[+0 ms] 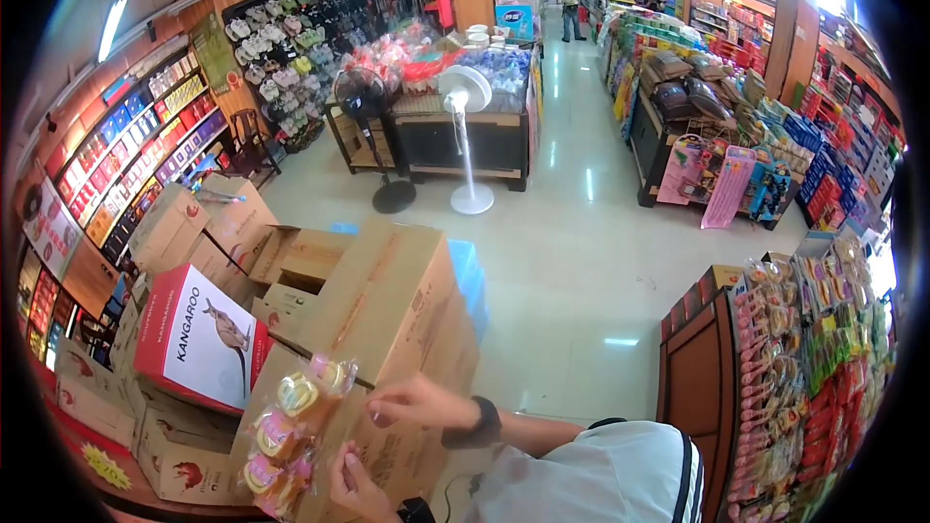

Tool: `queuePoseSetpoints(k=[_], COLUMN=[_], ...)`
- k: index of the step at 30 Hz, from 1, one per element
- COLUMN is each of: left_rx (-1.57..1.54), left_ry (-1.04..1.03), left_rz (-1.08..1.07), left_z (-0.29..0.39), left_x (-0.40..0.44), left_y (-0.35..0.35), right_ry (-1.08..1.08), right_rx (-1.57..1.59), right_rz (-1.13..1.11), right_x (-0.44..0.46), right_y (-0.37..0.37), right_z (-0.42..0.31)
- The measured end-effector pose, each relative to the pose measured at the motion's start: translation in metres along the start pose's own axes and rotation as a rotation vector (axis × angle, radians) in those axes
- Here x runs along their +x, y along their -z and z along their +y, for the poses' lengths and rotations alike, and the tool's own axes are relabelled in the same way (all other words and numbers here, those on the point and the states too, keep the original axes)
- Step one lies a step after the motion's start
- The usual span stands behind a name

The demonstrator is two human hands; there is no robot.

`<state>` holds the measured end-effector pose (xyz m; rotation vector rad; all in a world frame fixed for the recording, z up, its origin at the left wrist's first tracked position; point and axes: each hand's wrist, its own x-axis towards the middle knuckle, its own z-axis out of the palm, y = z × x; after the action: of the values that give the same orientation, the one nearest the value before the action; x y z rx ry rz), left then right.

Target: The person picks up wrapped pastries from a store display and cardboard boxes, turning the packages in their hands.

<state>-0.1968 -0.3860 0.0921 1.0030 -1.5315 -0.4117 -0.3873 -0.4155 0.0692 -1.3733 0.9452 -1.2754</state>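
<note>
My left hand [358, 486] is at the lower middle, palm side partly showing, with its fingers loosely bent and apart. Above it, my right hand [418, 401] reaches over the big cardboard carton [387, 300], its fingers curled together. Whatever those fingertips may hold is hidden. Just left of both hands lie several clear-wrapped packs [281, 426] with pink and yellow contents, on top of a carton. A dark band [475, 423] circles the right wrist, and a black watch [415, 511] is on the left.
A red and white KANGAROO box [201, 337] rests among stacked cartons on the left. A white standing fan [469, 136] and a black fan [373, 136] stand ahead. Hanging snack packs [804, 368] line a wooden rack at right. A person [570, 8] stands far down the aisle.
</note>
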Motion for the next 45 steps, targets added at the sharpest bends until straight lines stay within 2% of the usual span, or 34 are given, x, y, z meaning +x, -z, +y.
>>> queuePoseSetpoints(k=[3, 8, 10, 11, 12, 15, 17, 20, 23, 31, 37, 45], left_rx=[0.070, 0.038, 0.048, 0.033, 0.021, 0.045, 0.168, 0.276, 0.318, 0.468, 0.441, 0.466], left_ry=[0.059, 0.294, 0.386, 0.433, 0.481, 0.534, 0.533, 0.522, 0.506, 0.487, 0.443, 0.422], left_rz=[-0.008, 0.002, 0.033, 0.066, 0.106, 0.144, 0.164, 0.230, 0.313, 0.512, 0.639, 0.701], left_z=[-0.009, -0.029, -0.035, -0.046, -0.051, -0.025, -0.020, -0.007, 0.007, 0.044, 0.070, 0.099], left_x=[-0.003, -0.017, -0.026, -0.033, -0.040, -0.038, -0.042, -0.046, -0.055, -0.122, -0.157, -0.202], left_y=[-0.011, -0.031, -0.031, -0.033, -0.029, -0.024, -0.017, -0.002, 0.017, 0.075, 0.107, 0.147], right_ry=[0.023, -0.024, -0.155, -0.164, -0.066, -0.222, -0.301, -0.274, -0.153, -0.105, -0.098, -0.085], right_rx=[0.009, 0.083, 0.258, 0.239, 0.256, 0.243, 0.099, 0.191, 0.203, 0.166, 0.158, 0.180], right_rz=[-0.037, -0.090, -0.089, -0.122, -0.140, -0.200, -0.274, -0.279, -0.358, -0.611, -0.718, -0.784], right_x=[0.007, 0.023, 0.028, 0.032, 0.035, 0.042, 0.053, 0.053, 0.052, 0.021, -0.018, -0.061], right_y=[0.014, 0.031, 0.032, 0.033, 0.030, 0.026, 0.027, 0.007, -0.018, -0.092, -0.134, -0.177], right_z=[0.011, 0.040, 0.031, 0.042, 0.072, 0.069, 0.044, 0.057, 0.058, 0.040, 0.024, 0.013])
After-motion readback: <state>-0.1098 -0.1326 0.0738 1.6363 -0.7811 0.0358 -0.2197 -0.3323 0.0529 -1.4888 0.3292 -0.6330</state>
